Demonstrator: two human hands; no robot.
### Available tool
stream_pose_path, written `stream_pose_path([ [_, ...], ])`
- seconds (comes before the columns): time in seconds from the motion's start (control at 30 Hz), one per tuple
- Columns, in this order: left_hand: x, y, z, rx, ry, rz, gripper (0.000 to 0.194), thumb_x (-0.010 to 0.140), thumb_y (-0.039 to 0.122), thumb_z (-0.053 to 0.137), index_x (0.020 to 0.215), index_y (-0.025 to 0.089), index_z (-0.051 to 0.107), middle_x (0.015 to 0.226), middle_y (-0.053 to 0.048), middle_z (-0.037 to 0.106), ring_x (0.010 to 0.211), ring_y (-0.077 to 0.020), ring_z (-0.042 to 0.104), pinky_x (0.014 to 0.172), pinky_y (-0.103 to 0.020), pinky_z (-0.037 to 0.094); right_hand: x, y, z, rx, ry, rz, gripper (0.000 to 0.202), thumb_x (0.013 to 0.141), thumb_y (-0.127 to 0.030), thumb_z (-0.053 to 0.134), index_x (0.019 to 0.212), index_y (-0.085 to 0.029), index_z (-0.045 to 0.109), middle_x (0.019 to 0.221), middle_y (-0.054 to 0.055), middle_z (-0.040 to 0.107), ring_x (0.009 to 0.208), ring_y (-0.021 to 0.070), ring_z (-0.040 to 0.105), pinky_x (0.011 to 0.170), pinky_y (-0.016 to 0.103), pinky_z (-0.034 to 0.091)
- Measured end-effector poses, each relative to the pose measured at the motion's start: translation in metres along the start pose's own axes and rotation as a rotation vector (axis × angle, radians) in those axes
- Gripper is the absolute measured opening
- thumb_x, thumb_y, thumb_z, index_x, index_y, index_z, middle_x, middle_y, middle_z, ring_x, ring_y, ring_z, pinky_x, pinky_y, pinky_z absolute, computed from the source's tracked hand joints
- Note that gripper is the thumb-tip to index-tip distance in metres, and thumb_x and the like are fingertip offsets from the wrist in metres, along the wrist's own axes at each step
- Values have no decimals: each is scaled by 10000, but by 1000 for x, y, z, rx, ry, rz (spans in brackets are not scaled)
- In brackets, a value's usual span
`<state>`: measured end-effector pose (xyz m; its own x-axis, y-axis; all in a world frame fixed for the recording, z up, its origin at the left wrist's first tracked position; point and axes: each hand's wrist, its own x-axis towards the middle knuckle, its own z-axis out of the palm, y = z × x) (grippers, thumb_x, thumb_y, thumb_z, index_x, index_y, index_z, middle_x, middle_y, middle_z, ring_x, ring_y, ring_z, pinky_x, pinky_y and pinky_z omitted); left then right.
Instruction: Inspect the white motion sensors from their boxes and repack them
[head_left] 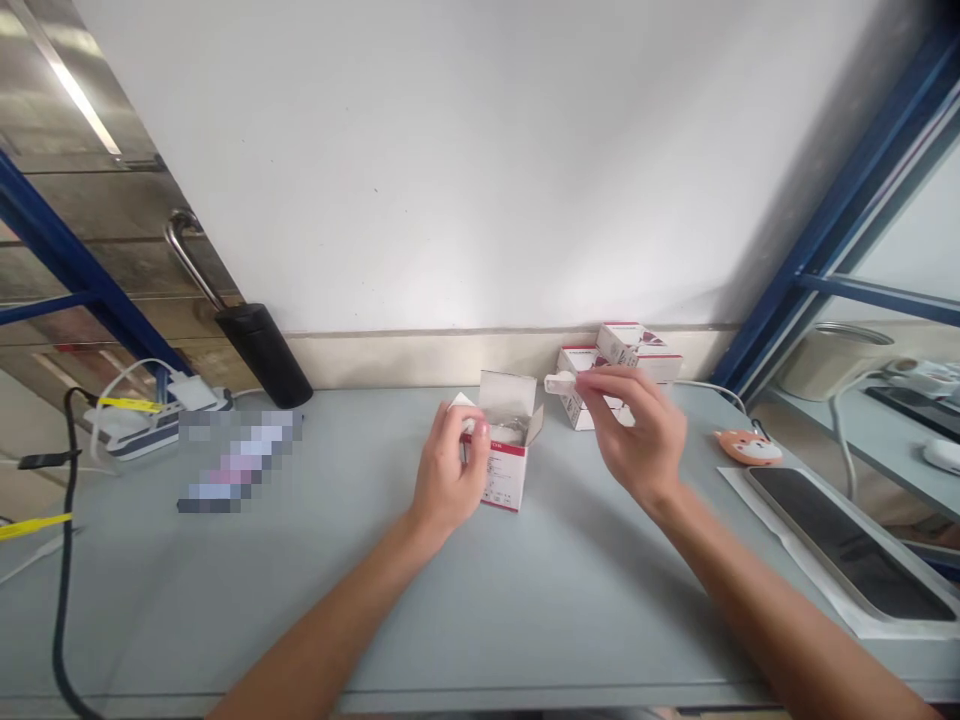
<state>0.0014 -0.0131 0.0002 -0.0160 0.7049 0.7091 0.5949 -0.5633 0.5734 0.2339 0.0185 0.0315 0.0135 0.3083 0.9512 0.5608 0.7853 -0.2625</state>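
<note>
An open white box (504, 478) with red edges stands upright on the grey table, its flaps raised. Something clear or whitish shows inside it. My left hand (452, 462) grips the box by its left side, with the fingers bent over the upper edge near a flap. To the right of the box and above the table, my right hand (636, 428) pinches a small white plastic piece (559, 383) between thumb and fingertips. Behind my right hand, more white and red boxes (619, 342) stand near the wall, partly covered by the hand.
A black bottle (264, 355) and a power strip (161, 425) are at the back left, with a blurred flat item (240, 465) in front. On the right lie an orange and white animal-shaped item (748, 447) and a phone (847, 540) on white paper.
</note>
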Motion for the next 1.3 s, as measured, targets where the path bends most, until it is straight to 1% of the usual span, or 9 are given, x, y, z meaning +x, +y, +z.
stream_pose_path([
  [0.07,-2,4,2,13,5,64,98,1064,278,478,1000,247,546,928,-22,591,775,-157,594,686,-293,513,-2,-21,-1,79,17,-134,305,963,-68,658,1097,-332,733,1027,22,799,872,212,770,756,355,626],
  [0.17,-4,11,4,30,69,153,16,1021,257,545,1026,246,534,891,0,565,704,-132,567,621,-267,499,-7,-38,-1,130,-218,-285,398,964,-19,596,1178,-338,697,1093,23,797,917,193,772,789,346,637],
  [0.27,-6,14,5,26,139,196,108,988,246,594,1039,250,499,864,23,527,663,-112,528,586,-243,475,-9,-42,1,131,-375,-270,366,982,-32,575,1168,-329,679,1090,17,790,937,191,761,853,380,615],
  [0.47,-9,13,5,13,114,189,224,1022,277,533,1234,245,469,954,-15,559,734,-132,564,625,-265,496,-2,-48,2,155,-415,-115,254,1010,-71,596,1101,-297,668,1057,-6,799,922,169,755,797,358,529],
  [0.57,-7,14,3,-19,95,240,174,1035,256,492,1208,242,489,916,-5,524,703,-128,523,601,-266,456,-3,-49,2,175,-429,-110,274,1003,-58,589,1105,-296,677,1074,-6,801,937,177,753,814,367,522],
  [0.73,-3,14,2,-101,86,275,119,1046,288,465,1140,228,508,881,1,501,693,-130,493,584,-263,430,-7,-51,3,246,-329,-43,261,991,-50,603,1053,-287,694,1070,11,802,961,199,753,824,380,528],
  [0.9,-3,12,3,-97,101,274,99,1058,239,444,1121,227,520,899,-2,526,716,-125,514,585,-250,425,-2,-55,0,302,-458,138,226,1003,-83,608,1066,-283,691,1064,-8,797,960,188,749,880,384,524],
  [1.07,0,17,2,-24,139,286,133,1023,136,449,1032,228,545,850,8,509,699,-126,494,586,-252,430,0,-49,-1,254,-548,4,242,1020,-106,571,1159,-270,681,1119,8,796,1023,198,735,919,395,500],
  [1.3,0,21,-2,99,157,364,183,975,102,454,1002,215,596,892,-24,490,762,-153,518,631,-284,466,-6,-45,3,152,-497,-150,304,991,-110,593,1259,-243,649,1156,50,780,1021,220,723,881,395,520],
])
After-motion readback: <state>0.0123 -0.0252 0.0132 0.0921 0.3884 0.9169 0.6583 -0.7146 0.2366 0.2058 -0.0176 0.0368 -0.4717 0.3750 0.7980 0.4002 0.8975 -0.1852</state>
